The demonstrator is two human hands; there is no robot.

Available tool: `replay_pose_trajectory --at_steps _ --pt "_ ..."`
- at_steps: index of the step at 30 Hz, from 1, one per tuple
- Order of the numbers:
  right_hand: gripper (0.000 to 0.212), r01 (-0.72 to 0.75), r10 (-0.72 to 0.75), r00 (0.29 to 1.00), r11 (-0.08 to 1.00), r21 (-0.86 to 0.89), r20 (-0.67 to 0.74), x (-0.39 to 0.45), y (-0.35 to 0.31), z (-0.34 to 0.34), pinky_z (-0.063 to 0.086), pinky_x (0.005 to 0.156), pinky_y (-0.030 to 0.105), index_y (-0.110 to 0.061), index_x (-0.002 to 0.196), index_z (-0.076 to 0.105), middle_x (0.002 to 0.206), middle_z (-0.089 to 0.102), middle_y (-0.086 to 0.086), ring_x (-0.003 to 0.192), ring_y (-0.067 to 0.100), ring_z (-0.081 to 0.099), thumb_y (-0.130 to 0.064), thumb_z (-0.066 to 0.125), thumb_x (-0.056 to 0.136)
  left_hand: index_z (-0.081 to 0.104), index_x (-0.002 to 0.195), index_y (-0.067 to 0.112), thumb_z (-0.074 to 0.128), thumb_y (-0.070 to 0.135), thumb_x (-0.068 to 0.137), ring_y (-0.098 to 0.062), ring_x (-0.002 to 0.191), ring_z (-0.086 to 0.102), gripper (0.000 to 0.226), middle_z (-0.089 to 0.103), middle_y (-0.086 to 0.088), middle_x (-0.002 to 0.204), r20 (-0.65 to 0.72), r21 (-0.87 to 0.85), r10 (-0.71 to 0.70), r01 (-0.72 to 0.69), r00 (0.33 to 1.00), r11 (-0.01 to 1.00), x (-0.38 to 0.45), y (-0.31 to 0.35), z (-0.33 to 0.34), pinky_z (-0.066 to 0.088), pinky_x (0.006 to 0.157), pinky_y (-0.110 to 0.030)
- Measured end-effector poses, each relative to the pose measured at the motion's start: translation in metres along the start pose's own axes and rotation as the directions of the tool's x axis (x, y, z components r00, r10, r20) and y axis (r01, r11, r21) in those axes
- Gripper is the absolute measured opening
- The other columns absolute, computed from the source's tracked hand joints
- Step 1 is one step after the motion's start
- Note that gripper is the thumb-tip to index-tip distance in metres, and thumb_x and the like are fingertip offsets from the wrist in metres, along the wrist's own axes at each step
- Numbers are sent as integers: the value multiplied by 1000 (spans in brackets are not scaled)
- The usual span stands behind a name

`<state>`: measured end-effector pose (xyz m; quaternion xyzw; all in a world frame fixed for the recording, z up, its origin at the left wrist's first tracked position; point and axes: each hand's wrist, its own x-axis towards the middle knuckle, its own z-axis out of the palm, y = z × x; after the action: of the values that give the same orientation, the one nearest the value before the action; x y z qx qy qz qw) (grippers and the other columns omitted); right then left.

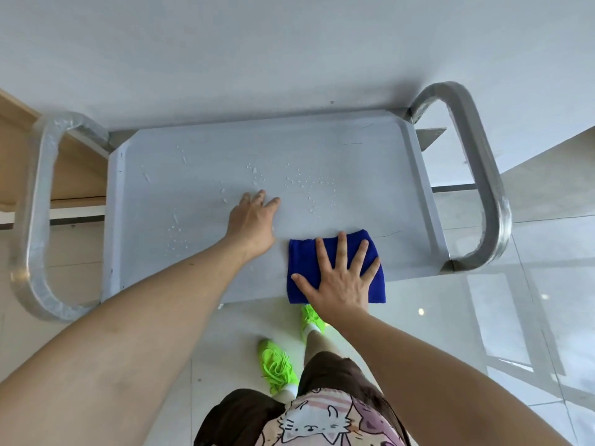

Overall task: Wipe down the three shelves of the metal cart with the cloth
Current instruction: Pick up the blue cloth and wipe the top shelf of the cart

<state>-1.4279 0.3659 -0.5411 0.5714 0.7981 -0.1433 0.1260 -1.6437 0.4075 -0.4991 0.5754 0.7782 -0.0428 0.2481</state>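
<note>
The metal cart (418,175) stands against a pale wall, its top shelf (199,262) filling the middle of the view, with a looped handle at 9 o'clock and another at 3 o'clock. A blue cloth (306,259) lies folded at the shelf's near edge, toward 5 o'clock. The right hand (341,281) presses flat on it, fingers spread. The left hand (252,220) rests on the shelf's centre, fingers extended. Water droplets (309,185) speckle the shelf around 12 o'clock.
</note>
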Motion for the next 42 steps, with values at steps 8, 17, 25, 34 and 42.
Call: replay_pose_trajectory --at_steps 8,17,25,34,42 --pt "98 16 -16 998 1000 -7 -60 56 -13 -11 -3 113 74 -32 159 15 168 8 14 149 52 -8 -92 10 81 29 150 27 61 9 83 -33 146 19 76 21 -12 161 1 -6 -58 58 998 998 29 -14 -14 30 114 -44" --pt "102 -9 11 997 1000 18 -83 181 -41 -46 -11 111 73 -33 159 3 169 -5 12 148 50 -15 -94 4 77 47 143 29 72 10 76 -24 137 36 74 37 -3 154 -75 -63 -46 41 996 997 37 -27 -11 38 104 -37" --pt "102 -108 119 983 991 81 -141 258 -74 -71 -10 112 72 -22 159 8 168 -5 18 148 52 -11 -88 13 81 42 144 32 78 22 73 -21 133 38 80 35 3 153 -72 2 -11 11 997 1000 36 -36 -9 42 94 -37" --pt "103 -127 136 982 989 75 -133 281 -85 -81 -5 113 74 -15 159 13 166 5 22 148 53 -9 -85 12 83 42 144 34 78 18 74 -21 135 37 80 34 3 154 -83 -25 -34 32 996 999 37 -31 -10 42 97 -38" --pt "97 -60 68 988 996 61 -140 261 -83 -73 -6 113 74 -20 160 7 167 -1 19 149 51 -11 -83 11 86 30 150 35 73 19 83 -20 143 25 82 20 4 161 -34 -63 21 -23 999 998 35 -38 -6 38 106 -36"
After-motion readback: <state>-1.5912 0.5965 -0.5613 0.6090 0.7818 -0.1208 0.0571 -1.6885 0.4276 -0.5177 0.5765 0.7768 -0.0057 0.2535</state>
